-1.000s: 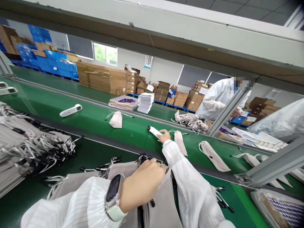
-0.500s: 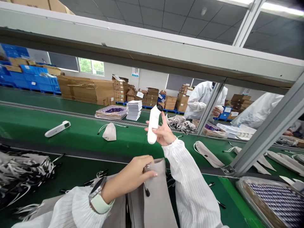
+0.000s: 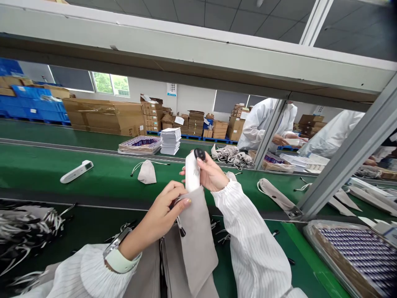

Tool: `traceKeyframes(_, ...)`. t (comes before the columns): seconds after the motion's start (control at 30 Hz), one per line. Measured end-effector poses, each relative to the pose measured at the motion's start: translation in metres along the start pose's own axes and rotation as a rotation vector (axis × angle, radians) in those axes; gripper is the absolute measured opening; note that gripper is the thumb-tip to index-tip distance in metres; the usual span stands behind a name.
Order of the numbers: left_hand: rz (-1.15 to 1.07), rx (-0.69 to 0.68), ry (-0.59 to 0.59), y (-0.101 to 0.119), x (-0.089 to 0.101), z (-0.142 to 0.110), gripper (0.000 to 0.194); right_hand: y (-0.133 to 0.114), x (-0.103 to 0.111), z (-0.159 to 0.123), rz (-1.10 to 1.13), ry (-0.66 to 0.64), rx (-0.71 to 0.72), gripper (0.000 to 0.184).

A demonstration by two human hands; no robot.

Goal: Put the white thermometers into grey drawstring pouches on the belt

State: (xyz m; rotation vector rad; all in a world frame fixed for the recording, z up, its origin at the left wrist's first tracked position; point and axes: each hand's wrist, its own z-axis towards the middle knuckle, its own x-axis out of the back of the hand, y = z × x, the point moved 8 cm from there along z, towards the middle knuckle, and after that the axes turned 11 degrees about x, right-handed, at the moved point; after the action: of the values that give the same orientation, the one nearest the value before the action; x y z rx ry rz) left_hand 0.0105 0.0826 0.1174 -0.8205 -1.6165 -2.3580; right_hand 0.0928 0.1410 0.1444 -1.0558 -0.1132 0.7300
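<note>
Before the belt (image 3: 107, 179), device (image 3: 192, 176) sits in right grip (image 3: 214, 176).

From close behind the green belt (image 3: 108, 178), one head camera looks forward and down.
</note>
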Motion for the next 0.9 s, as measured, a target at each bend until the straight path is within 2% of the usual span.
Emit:
traceKeyframes(0.03, 0.009, 0.009, 0.050, -0.002, 0.004, 0.001, 0.020, 0.004, -0.001, -0.001, -0.061, -0.047, -0.038, 0.033)
traceKeyframes(0.17, 0.064, 0.047, 0.177, -0.010, 0.013, 0.003, 0.021, 0.025, 0.002, -0.007, -0.459, -0.220, -0.202, 0.055)
traceKeyframes(0.27, 0.076, 0.124, 0.242, -0.019, 0.019, 0.006, 0.024, 0.042, 0.007, -0.013, -0.672, -0.307, -0.359, 0.066)
traceKeyframes(0.33, 0.084, 0.182, 0.252, -0.024, 0.021, 0.007, 0.027, 0.045, 0.010, -0.013, -0.790, -0.316, -0.383, 0.068)
traceKeyframes(0.4, 0.037, 0.236, 0.187, -0.027, 0.018, 0.008, 0.030, 0.029, 0.018, -0.003, -0.943, -0.173, -0.193, 0.062)
traceKeyframes(0.5, -0.170, 0.354, 0.022, -0.030, 0.009, 0.006, 0.032, -0.009, 0.038, 0.000, -1.176, 0.202, 0.211, 0.047)
traceKeyframes(0.57, -0.325, 0.443, -0.077, -0.031, 0.001, 0.001, 0.029, -0.016, 0.057, -0.007, -1.295, 0.363, 0.303, 0.041)
traceKeyframes(0.63, -0.428, 0.503, -0.123, -0.028, -0.005, -0.005, 0.025, -0.011, 0.081, -0.014, -1.325, 0.427, 0.278, 0.036)
traceKeyframes(0.77, -0.473, 0.527, -0.081, -0.020, -0.013, -0.015, 0.024, 0.005, 0.121, -0.022, -1.252, 0.437, 0.160, 0.032)
traceKeyframes(0.83, -0.450, 0.494, -0.093, -0.013, -0.017, -0.020, 0.024, 0.007, 0.128, -0.024, -1.246, 0.453, 0.125, 0.032)
traceKeyframes(0.9, -0.371, 0.455, -0.040, -0.010, -0.011, -0.023, 0.023, 0.016, 0.122, -0.020, -1.174, 0.379, 0.036, 0.035)
